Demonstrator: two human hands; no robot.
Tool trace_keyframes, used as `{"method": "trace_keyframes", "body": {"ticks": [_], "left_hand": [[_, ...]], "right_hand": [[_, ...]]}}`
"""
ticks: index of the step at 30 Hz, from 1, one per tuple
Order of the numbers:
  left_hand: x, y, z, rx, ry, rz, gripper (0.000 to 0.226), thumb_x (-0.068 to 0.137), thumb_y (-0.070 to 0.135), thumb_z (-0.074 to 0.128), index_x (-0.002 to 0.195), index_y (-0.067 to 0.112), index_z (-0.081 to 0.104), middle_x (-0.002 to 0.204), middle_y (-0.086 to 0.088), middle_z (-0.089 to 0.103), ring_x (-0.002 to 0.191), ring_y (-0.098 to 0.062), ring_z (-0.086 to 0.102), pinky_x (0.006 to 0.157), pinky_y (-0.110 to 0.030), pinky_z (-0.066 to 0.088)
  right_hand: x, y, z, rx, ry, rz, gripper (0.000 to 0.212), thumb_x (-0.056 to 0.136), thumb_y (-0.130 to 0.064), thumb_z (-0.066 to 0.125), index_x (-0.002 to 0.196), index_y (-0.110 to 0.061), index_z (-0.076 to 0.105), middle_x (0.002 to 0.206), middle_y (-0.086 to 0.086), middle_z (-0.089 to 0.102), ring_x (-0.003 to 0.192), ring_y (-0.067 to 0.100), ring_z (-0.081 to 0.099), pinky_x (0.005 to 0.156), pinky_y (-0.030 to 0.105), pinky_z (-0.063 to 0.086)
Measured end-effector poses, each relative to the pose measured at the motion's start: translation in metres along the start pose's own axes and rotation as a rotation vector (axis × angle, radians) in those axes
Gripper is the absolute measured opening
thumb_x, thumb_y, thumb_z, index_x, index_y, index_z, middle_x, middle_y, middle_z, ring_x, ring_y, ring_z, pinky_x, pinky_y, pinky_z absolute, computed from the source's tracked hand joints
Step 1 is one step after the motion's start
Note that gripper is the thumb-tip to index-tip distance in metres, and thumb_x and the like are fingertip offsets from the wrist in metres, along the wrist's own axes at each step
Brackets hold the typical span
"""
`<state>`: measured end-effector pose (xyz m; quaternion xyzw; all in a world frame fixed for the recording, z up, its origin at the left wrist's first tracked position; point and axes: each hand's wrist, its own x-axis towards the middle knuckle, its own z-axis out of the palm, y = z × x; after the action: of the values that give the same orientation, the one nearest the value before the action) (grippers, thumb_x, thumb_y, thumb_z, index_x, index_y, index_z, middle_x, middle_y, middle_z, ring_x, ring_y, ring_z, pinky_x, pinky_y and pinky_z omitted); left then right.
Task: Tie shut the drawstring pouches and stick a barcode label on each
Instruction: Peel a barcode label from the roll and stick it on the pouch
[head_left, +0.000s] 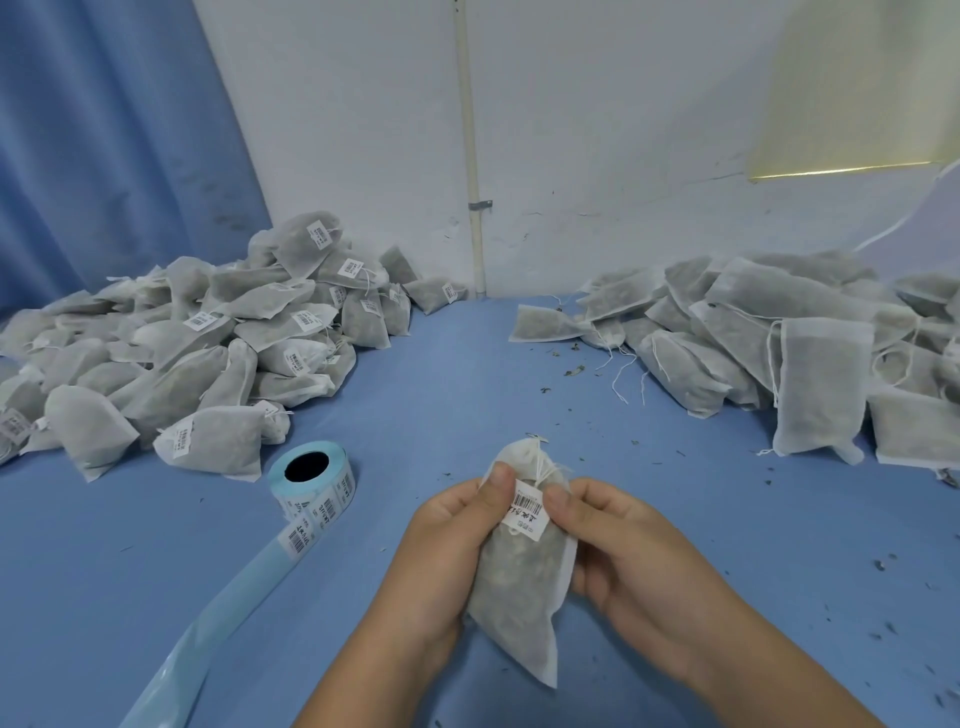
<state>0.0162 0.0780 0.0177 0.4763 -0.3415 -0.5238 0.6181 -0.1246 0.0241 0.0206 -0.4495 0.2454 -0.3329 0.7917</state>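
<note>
A white mesh drawstring pouch (519, 587) filled with dried herbs is held upright over the blue table, its neck tied with white string. A barcode label (525, 512) lies on its upper front. My left hand (447, 545) grips the pouch from the left, thumb on the fabric beside the label. My right hand (618, 545) grips it from the right, thumb pressing the label's right edge. A roll of barcode labels (311, 480) stands to the left, its blue backing strip (218, 613) trailing toward the near edge.
A big heap of tied, labelled pouches (208, 343) fills the left of the blue table (441, 384). A pile of untied, unlabelled pouches (769, 343) lies at the right. Herb crumbs are scattered about. A white wall and a blue curtain (104, 145) stand behind.
</note>
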Motion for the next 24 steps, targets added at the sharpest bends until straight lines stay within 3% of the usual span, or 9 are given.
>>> {"method": "trace_keyframes", "body": {"ticks": [5, 10, 14, 19, 24], "left_hand": [[-0.002, 0.003, -0.001, 0.136, -0.026, 0.028, 0.048, 0.065, 0.046, 0.084, 0.093, 0.008, 0.075, 0.098, -0.020, 0.074, 0.085, -0.026, 0.070, 0.073, -0.034, 0.056], [-0.002, 0.002, -0.005, 0.227, -0.108, 0.041, 0.046, 0.062, 0.027, 0.081, 0.105, 0.012, 0.071, 0.109, -0.019, 0.072, 0.106, -0.039, 0.066, 0.096, -0.051, 0.051], [0.000, -0.001, -0.007, 0.212, -0.092, 0.053, 0.040, 0.063, 0.028, 0.081, 0.101, 0.017, 0.073, 0.105, -0.015, 0.074, 0.100, -0.032, 0.070, 0.088, -0.044, 0.055], [0.003, -0.002, -0.008, 0.112, -0.094, 0.024, 0.038, 0.069, 0.033, 0.079, 0.099, 0.010, 0.074, 0.102, -0.019, 0.073, 0.093, -0.027, 0.069, 0.081, -0.036, 0.053], [0.002, -0.001, -0.004, 0.063, 0.061, 0.026, 0.021, 0.087, 0.026, 0.067, 0.090, 0.008, 0.076, 0.096, -0.020, 0.074, 0.085, -0.027, 0.071, 0.073, -0.034, 0.056]], "right_hand": [[0.001, 0.000, -0.002, -0.027, 0.090, -0.011, 0.039, 0.073, -0.029, 0.072, 0.089, 0.006, 0.067, 0.089, 0.024, 0.070, 0.080, 0.031, 0.068, 0.069, 0.037, 0.058], [-0.001, 0.000, -0.002, -0.086, 0.184, -0.040, 0.036, 0.070, -0.036, 0.071, 0.080, -0.002, 0.070, 0.081, 0.021, 0.071, 0.070, 0.027, 0.068, 0.058, 0.033, 0.055], [0.000, 0.005, 0.001, -0.298, 0.202, -0.118, 0.043, 0.066, -0.051, 0.068, 0.083, -0.012, 0.072, 0.086, 0.013, 0.073, 0.076, 0.021, 0.068, 0.070, 0.034, 0.054], [-0.001, 0.006, 0.006, -0.334, 0.159, -0.182, 0.033, 0.065, -0.048, 0.071, 0.086, -0.022, 0.074, 0.082, 0.004, 0.075, 0.077, 0.014, 0.071, 0.063, 0.021, 0.052], [0.001, 0.006, 0.008, -0.376, 0.130, -0.149, 0.036, 0.065, -0.044, 0.074, 0.092, -0.022, 0.074, 0.093, 0.009, 0.075, 0.088, 0.023, 0.071, 0.080, 0.037, 0.056]]}}
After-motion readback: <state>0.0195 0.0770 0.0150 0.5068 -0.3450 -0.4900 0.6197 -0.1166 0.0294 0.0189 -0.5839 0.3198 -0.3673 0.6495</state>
